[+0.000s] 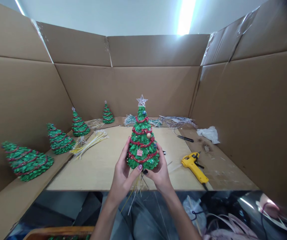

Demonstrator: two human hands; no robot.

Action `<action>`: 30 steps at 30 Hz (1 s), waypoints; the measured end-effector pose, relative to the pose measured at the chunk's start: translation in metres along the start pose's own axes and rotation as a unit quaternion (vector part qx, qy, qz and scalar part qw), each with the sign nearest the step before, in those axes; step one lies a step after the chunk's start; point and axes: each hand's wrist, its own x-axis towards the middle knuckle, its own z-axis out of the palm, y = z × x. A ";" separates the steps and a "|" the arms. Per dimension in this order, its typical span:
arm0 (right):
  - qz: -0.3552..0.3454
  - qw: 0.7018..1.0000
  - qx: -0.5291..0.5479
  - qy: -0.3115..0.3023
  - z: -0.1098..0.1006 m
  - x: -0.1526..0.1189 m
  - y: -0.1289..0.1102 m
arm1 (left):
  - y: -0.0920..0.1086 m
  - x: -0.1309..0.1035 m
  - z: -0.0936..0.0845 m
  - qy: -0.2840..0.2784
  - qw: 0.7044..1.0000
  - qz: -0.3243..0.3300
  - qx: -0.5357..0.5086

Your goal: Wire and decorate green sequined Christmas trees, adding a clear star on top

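A green tree figure [142, 143] with red garlands, small ornaments and a clear star on top stands upright between my two hands, above the front part of the table. My left hand [125, 170] is wrapped round its lower left side, thumb at the base. On the lower right side, my right hand [159, 170] grips it in the same way, its thumb also at the base. Thin yellow and white wires [136, 188] hang below the tree between my wrists. My fingers behind the tree are mostly hidden.
Four similar trees, one of them here [80, 125], line the left side and back. Wire bundles [91, 141] lie at left and back. At right are a yellow glue gun [194, 168], a dark-handled tool [185, 138] and crumpled tissue [209, 134]. Cardboard walls [155, 88] enclose the table [96, 170].
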 end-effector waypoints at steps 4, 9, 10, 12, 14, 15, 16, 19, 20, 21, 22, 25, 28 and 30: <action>0.001 1.000 0.023 0.001 -0.002 0.000 0.002 | -0.001 0.000 0.000 -0.007 1.000 -0.014 0.007; 0.010 1.000 0.022 0.003 -0.002 -0.001 0.005 | 0.000 -0.002 0.003 0.017 0.999 -0.022 0.026; 0.012 1.000 0.018 0.002 -0.003 -0.001 0.005 | 0.000 -0.002 0.004 0.022 0.999 -0.022 0.031; 0.013 1.000 0.014 0.000 -0.003 -0.002 0.005 | 0.001 -0.003 0.005 0.029 0.999 -0.021 0.038; 0.011 1.000 0.015 -0.003 -0.003 -0.003 0.006 | 0.001 -0.004 0.007 0.037 0.998 -0.020 0.041; 0.010 1.000 0.015 -0.002 -0.003 -0.003 0.006 | 0.001 -0.004 0.008 0.041 0.998 -0.021 0.042; 0.009 1.000 0.015 -0.001 -0.003 -0.003 0.007 | 0.001 -0.005 0.009 0.045 0.998 -0.022 0.044; 0.007 1.000 0.007 0.004 -0.001 -0.004 0.007 | 0.000 -0.006 0.010 0.054 0.997 -0.024 0.053; 0.006 1.000 0.005 0.004 -0.001 -0.004 0.007 | -0.001 -0.006 0.010 0.055 0.997 -0.024 0.053; 0.004 1.000 0.005 0.005 0.000 -0.003 0.006 | -0.002 -0.007 0.008 0.053 0.997 -0.024 0.050; 0.001 1.000 0.005 0.006 0.000 -0.003 0.005 | -0.003 -0.007 0.007 0.046 0.998 -0.023 0.045; -0.019 1.000 0.002 0.020 0.001 -0.003 0.004 | -0.002 -0.005 0.000 0.003 1.000 -0.015 0.028; -0.042 0.998 -0.014 0.038 0.002 -0.003 0.005 | 0.002 0.002 -0.002 -0.016 0.999 -0.013 0.031; -0.045 0.997 -0.029 0.053 0.003 -0.004 0.007 | 0.005 0.007 0.002 -0.007 0.999 -0.020 0.038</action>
